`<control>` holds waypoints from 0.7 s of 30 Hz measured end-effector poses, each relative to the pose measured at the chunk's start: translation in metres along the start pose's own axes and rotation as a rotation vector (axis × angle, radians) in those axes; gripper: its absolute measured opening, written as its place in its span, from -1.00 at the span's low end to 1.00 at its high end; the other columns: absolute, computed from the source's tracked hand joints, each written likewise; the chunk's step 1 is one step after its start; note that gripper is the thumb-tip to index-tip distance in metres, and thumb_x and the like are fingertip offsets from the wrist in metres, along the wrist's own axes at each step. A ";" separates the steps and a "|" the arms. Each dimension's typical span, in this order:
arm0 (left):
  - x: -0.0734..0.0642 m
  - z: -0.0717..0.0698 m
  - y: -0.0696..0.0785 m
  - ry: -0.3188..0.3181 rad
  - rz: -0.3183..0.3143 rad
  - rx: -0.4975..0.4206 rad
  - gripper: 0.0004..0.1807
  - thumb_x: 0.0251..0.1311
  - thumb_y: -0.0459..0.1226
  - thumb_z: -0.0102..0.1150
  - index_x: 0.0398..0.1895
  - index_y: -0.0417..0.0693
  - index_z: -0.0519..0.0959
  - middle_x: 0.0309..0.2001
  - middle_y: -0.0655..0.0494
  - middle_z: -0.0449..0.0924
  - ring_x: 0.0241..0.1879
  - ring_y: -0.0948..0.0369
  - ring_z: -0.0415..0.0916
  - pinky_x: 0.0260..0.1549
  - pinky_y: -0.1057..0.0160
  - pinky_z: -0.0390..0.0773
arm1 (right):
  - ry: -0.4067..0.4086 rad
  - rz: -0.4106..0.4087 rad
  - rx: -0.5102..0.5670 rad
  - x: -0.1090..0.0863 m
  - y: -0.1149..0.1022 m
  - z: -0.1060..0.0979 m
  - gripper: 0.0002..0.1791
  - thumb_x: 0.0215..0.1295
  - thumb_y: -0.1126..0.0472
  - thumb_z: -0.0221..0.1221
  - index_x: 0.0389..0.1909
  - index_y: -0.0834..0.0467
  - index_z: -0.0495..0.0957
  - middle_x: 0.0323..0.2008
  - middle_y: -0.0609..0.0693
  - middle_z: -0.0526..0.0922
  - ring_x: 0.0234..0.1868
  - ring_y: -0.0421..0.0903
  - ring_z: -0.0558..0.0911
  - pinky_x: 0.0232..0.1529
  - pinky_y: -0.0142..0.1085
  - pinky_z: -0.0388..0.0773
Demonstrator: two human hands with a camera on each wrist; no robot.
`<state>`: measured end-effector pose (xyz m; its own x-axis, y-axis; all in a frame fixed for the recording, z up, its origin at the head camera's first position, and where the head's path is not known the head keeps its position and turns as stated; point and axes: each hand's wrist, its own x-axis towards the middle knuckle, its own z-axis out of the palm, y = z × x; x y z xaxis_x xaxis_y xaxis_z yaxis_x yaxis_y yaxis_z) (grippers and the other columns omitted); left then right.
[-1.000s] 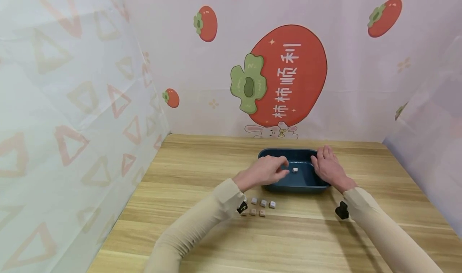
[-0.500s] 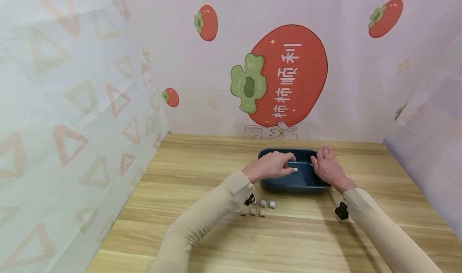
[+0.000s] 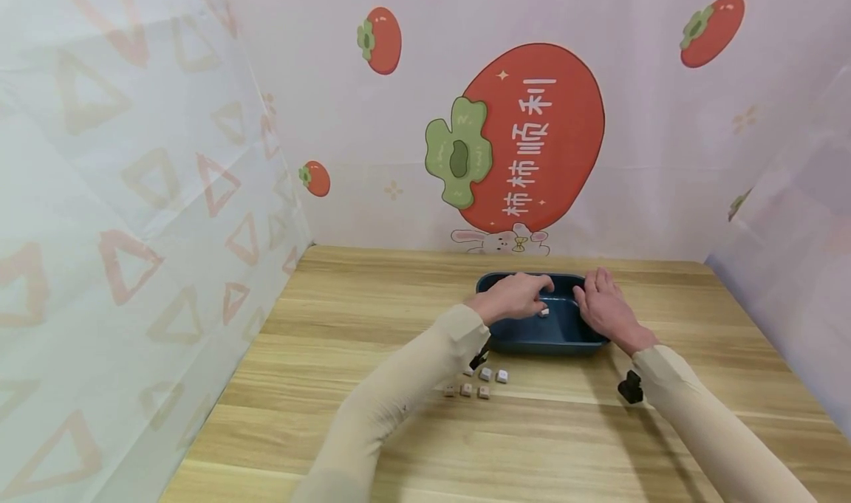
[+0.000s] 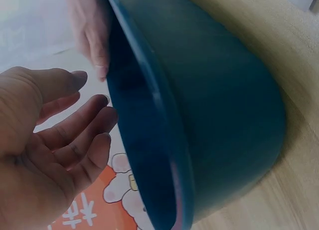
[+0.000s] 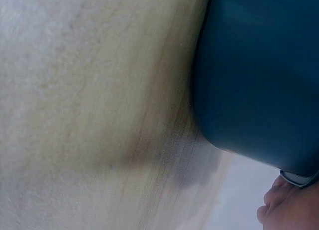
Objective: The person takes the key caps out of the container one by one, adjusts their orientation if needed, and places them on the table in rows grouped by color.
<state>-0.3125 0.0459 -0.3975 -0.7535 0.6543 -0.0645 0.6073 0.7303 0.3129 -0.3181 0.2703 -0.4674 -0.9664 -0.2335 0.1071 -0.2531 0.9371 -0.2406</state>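
My left hand point(image 3: 517, 297) hangs over the dark blue tray point(image 3: 541, 348), its fingers loosely bent and apart. In the left wrist view, nothing lies between the thumb and fingers of this left hand point(image 4: 55, 125). A small white keycap point(image 3: 544, 313) shows just beyond the thumb, over the tray's floor; whether the thumb touches it I cannot tell. My right hand point(image 3: 606, 309) holds the tray's right end, thumb inside the rim and fingers over the outside. Only some fingers of the right hand point(image 5: 284, 207) appear in the right wrist view, at the rim.
Several small keycaps point(image 3: 484, 392) stand in two rows on the wooden table point(image 3: 532, 444) in front of the tray; my left sleeve point(image 3: 412, 385) covers part of that area. A printed back wall point(image 3: 372, 222) rises behind the table.
My left hand has moved right and slightly farther over the tray. The right hand and the tray have stayed in place.
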 end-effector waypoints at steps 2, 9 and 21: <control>0.004 0.002 0.001 -0.013 -0.016 0.007 -0.59 0.39 -0.14 0.09 0.28 0.10 0.43 0.04 0.21 0.63 -0.31 0.35 0.51 -0.22 0.43 0.49 | 0.006 -0.001 0.000 0.000 0.000 0.000 -0.29 0.59 0.03 -0.31 0.38 0.61 -0.03 0.40 0.64 -0.09 0.43 0.53 -0.05 0.37 0.33 -0.03; 0.017 0.011 -0.005 -0.070 -0.068 0.006 -0.59 0.38 -0.13 0.11 0.27 0.16 0.44 0.13 0.21 0.59 -0.21 0.34 0.51 -0.03 0.35 0.54 | 0.002 0.000 0.008 0.000 0.002 0.001 -0.28 0.59 0.01 -0.32 0.39 0.60 -0.06 0.41 0.64 -0.12 0.44 0.52 -0.07 0.38 0.32 -0.04; 0.033 0.024 -0.016 -0.127 -0.118 0.009 -0.57 0.38 -0.14 0.11 0.30 0.21 0.43 0.23 0.23 0.51 -0.06 0.30 0.48 0.10 0.26 0.50 | -0.017 0.003 0.022 0.001 0.002 0.000 -0.26 0.59 -0.01 -0.35 0.39 0.60 -0.08 0.42 0.63 -0.16 0.45 0.52 -0.09 0.39 0.32 -0.06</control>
<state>-0.3409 0.0604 -0.4274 -0.7821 0.5834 -0.2191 0.5194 0.8045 0.2880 -0.3190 0.2716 -0.4673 -0.9678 -0.2351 0.0896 -0.2507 0.9320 -0.2616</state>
